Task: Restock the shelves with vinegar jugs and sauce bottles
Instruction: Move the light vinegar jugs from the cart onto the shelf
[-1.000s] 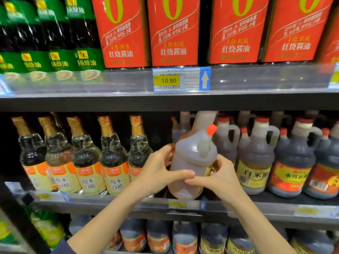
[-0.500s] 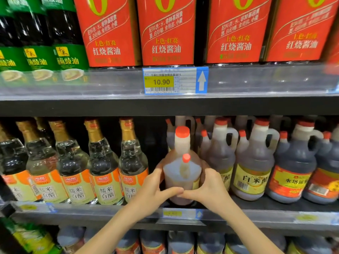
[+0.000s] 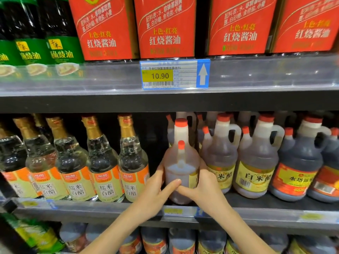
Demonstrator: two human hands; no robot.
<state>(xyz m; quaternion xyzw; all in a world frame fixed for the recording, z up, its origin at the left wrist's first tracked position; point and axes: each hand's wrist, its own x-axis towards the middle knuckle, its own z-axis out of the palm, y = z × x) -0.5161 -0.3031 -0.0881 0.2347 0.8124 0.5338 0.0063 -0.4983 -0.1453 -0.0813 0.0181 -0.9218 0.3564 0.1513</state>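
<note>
- Amber-brown liquid fills the translucent vinegar jug [image 3: 180,173], which stands upright at the front of the middle shelf [image 3: 110,209]. Its base is down at the shelf board.
- Its small orange spout cap [image 3: 181,144] faces the camera, with the larger orange cap [image 3: 181,122] above and behind it. A sliver of yellow label shows on the jug's right side.
- The left grip [image 3: 157,191] is curled round the jug's left side, fingers behind the body and thumb across the front.
- The right grip [image 3: 205,187] is wrapped round the right side in the same way. The two thumb tips meet low on the jug's front.
- Just left of the jug, across a dark gap, stands a row of clear glass bottles of white rice vinegar [image 3: 102,162] with gold foil necks and orange-and-cream labels.
- Just right of it, close to the right grip, stands a like jug with a yellow label [image 3: 222,176], then another [image 3: 256,162].
- Further right is a darker jug with a red-orange label [image 3: 297,171].
- More jugs stand behind the front row, in shadow.
- The upper shelf carries red-labelled soy sauce bottles [image 3: 165,28] and, at the left, dark bottles with green labels [image 3: 60,33].
- A price tag [image 3: 174,74] reading 10.90, with a white up-arrow, is clipped to the upper shelf's clear front rail.
- Below the middle shelf, the tops of more jugs [image 3: 183,241] show, blurred.
</note>
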